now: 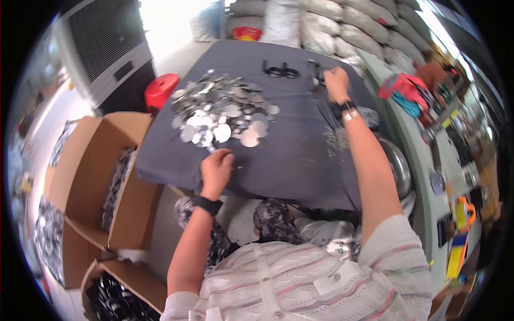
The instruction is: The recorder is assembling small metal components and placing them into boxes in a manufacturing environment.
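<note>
A heap of flat silvery metal discs (227, 109) of mixed sizes lies on the dark cloth-covered table (289, 155). At the heap's near edge, my left hand (216, 170) is closed, its fingers curled and pinched beside the nearest pieces. What it holds, if anything, is too small to make out. My right arm reaches to the far right of the table. There my right hand (336, 84) is closed next to a dark elongated part (315, 74); its fingertips are partly hidden. Several black ring-shaped parts (280, 70) lie left of it.
Small thin metal pieces (336, 142) lie at the table's right, near a metal bowl (393, 166). Cardboard boxes (80, 160) with shiny parts stand at the left, behind them a red stool (161, 88). A cluttered bench (412, 134) runs along the right. Stacked sacks (342, 27) fill the back.
</note>
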A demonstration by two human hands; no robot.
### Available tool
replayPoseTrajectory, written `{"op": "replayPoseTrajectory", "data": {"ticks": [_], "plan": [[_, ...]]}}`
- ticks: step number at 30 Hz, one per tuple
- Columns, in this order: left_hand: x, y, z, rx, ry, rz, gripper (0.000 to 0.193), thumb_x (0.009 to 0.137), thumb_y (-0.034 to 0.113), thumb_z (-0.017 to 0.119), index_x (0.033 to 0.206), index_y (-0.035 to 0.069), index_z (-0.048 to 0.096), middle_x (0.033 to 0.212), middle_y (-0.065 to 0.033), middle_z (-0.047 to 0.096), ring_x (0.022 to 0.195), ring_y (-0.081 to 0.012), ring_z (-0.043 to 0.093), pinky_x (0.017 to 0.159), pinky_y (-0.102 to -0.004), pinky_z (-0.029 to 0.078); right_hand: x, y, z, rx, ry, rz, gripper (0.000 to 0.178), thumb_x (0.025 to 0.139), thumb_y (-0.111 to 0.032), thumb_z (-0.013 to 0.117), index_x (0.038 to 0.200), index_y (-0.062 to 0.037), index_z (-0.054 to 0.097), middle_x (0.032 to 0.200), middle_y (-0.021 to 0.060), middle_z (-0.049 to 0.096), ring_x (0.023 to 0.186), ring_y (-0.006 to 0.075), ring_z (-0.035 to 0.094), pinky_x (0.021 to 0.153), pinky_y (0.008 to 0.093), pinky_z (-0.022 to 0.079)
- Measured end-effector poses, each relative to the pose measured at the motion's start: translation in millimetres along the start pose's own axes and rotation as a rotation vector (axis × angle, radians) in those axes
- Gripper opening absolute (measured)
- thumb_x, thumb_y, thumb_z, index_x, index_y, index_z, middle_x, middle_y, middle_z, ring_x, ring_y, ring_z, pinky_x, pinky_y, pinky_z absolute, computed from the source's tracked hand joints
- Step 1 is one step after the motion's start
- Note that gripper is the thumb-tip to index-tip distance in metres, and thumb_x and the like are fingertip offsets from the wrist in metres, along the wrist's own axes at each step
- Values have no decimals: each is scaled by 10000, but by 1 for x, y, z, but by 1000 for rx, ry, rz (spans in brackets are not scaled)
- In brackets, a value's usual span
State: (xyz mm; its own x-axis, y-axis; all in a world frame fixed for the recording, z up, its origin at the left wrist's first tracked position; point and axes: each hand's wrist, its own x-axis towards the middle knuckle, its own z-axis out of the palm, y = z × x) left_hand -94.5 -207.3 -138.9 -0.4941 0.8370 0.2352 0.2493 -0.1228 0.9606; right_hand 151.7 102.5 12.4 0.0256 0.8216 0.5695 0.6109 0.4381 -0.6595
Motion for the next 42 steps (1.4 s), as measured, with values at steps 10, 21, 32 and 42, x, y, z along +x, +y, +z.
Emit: {"op": "replayPoseTrajectory", "data": {"ticks": [10, 21, 32, 42], "plan": [[-6, 9, 12, 367, 171, 332, 90, 763, 79, 608, 842, 66, 649, 805, -123, 649, 734, -322, 634, 664, -391, 506, -179, -45, 78, 43, -634, -337, 218, 794, -192, 604, 836, 21, 583, 765, 197, 620, 694, 350, 609, 632, 434, 478], [-2, 3, 16, 290, 127, 368, 101, 772, -2, 615, 864, 17, 653, 658, -62, 601, 557, -107, 557, 563, -252, 455, -202, -95, 72, -337, -673, -132, 416, 660, -291, 807, 885, 17, 642, 913, 192, 669, 901, 359, 647, 762, 433, 510], [5, 10, 7, -104, -70, -33, 114, 835, 40, 607, 932, -9, 641, 741, -29, 628, 594, -84, 581, 555, -229, 478, -185, -42, 49, 232, -765, -248, 382, 753, -105, 726, 1092, 7, 589, 844, 108, 663, 760, 287, 620, 673, 360, 451], [-37, 38, -98, -166, 68, -79, 146, 854, 86, 588, 942, -22, 633, 735, -29, 623, 586, -97, 595, 533, -233, 475, -203, -62, 12, -442, -911, -662, 253, 842, -235, 615, 992, -61, 508, 860, 177, 642, 837, 392, 610, 681, 496, 467]]}}
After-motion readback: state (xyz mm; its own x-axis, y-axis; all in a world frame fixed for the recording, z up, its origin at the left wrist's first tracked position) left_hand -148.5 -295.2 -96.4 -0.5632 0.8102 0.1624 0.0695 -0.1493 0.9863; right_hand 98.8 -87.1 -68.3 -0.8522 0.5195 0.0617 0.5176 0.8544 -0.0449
